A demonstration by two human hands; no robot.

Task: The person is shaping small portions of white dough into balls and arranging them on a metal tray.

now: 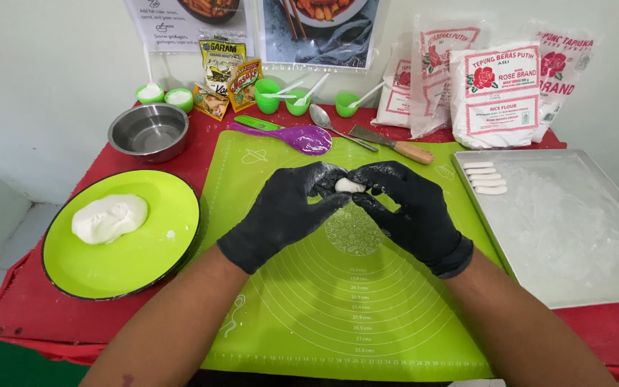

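Both my hands wear black gloves and meet above the green silicone mat (302, 301). Between the fingertips of my left hand (284, 211) and my right hand (410, 211) sits a small white dough piece (349, 185), pinched from both sides. A larger lump of white dough (109, 217) rests on the round green plate (137, 258) to the left. Several short white dough sticks (486, 178) lie in a row at the far left corner of the metal tray (574, 229) on the right.
Behind the mat lie a purple spoon (302, 137), a metal spoon (322, 117) and a wooden-handled scraper (392, 144). A steel bowl (148, 131), small green cups (281, 97), seasoning packets (227, 75) and flour bags (499, 89) stand along the wall on the red table (610, 330).
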